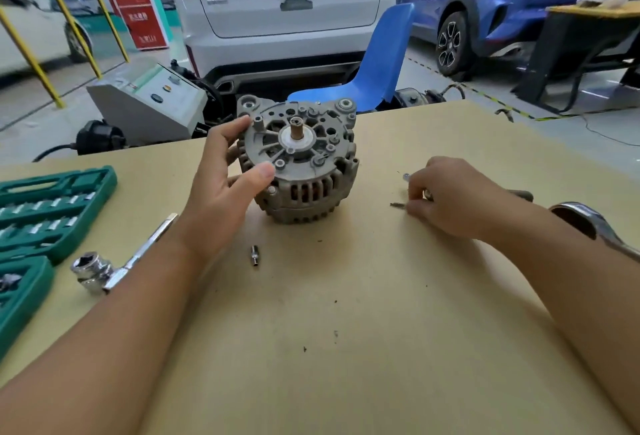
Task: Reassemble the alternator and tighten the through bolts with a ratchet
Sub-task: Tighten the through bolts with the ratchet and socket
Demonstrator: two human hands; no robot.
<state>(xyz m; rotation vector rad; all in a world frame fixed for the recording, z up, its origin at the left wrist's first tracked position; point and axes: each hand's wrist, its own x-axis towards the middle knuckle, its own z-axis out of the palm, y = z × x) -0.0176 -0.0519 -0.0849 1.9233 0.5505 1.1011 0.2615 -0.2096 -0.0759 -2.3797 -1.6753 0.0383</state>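
Observation:
The grey alternator (pixel 304 171) stands on the tan table (pixel 346 313), shaft end up, near the far edge. My left hand (pixel 225 185) grips its left side, thumb on the top rim and fingers behind the housing. To the right, my right hand (pixel 446 195) lies curled on the table and pinches a through bolt (pixel 398 205), whose threaded tip sticks out to the left. A second bolt head (pixel 406 177) shows just above the fingers. The chrome ratchet (pixel 114 265), socket fitted, lies left of my left forearm. A small socket bit (pixel 255 255) lies in front of the alternator.
A green socket-set case (pixel 45 213) sits open at the table's left edge. A large chrome wrench (pixel 595 226) lies behind my right forearm. Beyond the table stand a blue chair (pixel 377 64), a grey machine (pixel 145 102), a white car and a blue car.

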